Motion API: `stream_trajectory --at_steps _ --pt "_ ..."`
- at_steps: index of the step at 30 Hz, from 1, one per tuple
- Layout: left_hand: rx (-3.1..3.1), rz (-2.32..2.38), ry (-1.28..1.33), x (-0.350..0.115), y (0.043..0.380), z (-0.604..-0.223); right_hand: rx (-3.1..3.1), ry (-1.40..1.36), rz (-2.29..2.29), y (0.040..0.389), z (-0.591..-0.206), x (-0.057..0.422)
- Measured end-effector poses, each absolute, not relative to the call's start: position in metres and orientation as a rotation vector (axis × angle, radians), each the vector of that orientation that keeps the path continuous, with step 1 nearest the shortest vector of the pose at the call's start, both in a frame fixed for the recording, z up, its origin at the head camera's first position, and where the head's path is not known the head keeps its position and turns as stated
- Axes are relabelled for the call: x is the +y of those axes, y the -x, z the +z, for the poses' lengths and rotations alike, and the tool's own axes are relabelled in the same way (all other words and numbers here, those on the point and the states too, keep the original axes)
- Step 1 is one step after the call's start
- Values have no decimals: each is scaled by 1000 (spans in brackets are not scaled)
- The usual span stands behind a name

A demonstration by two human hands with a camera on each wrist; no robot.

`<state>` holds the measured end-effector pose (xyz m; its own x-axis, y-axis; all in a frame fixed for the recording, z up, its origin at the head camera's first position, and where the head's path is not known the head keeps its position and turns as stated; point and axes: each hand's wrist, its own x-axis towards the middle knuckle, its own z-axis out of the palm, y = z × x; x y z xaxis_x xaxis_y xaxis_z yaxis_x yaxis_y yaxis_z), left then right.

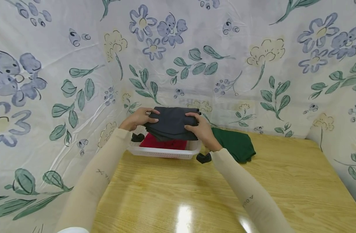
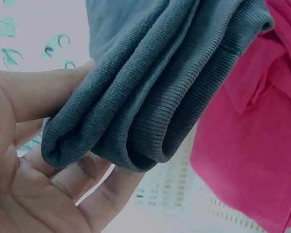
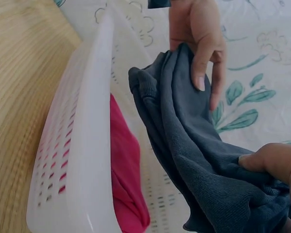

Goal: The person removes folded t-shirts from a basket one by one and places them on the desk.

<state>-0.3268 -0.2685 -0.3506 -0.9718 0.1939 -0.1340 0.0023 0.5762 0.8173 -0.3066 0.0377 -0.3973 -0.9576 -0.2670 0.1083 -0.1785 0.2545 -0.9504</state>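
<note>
Both hands hold a folded dark grey garment (image 1: 172, 121) above a white plastic basket (image 1: 163, 152). The left hand (image 1: 141, 117) grips its left end, thumb on the near face and fingers behind, where ribbed folded edges (image 2: 150, 92) show in the left wrist view. At the other end my right hand (image 1: 199, 127) pinches it, the thumb (image 3: 266, 162) pressing on the cloth in the right wrist view. Inside the basket, below the grey garment, lies a red folded cloth (image 1: 163, 142), which looks pink in the left wrist view.
A dark green folded garment (image 1: 234, 144) lies on the wooden table (image 1: 224, 194), right of the basket. Floral-patterned cloth (image 1: 189, 64) hangs behind and to the left. Black wrist camera mounts (image 1: 204, 158) sit below each wrist.
</note>
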Motion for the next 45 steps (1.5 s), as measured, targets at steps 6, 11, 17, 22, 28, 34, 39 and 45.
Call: stream_trajectory --at_steps 6,11,17,22,28,34,39,45 --pt "2581 1359 -209 -258 323 -347 2396 413 -1837 298 -389 51" --pt "2547 1398 -248 -249 324 -346 2391 398 -1826 297 -386 64" --pt "2528 1392 -296 -237 323 -346 2418 412 -1796 294 -385 78" --pt "2495 1399 -346 -225 323 -346 2437 412 -1782 292 -384 92" --pt "2461 1419 -381 -211 324 -344 2416 425 -1805 290 -384 109" --pt "2430 1411 -388 -196 324 -341 2416 412 -1801 289 -382 127" --pt "2428 1393 -430 -185 324 -338 2408 413 -1801 288 -379 140" --pt "2434 1377 -477 -173 321 -337 2388 436 -1825 285 -379 155"
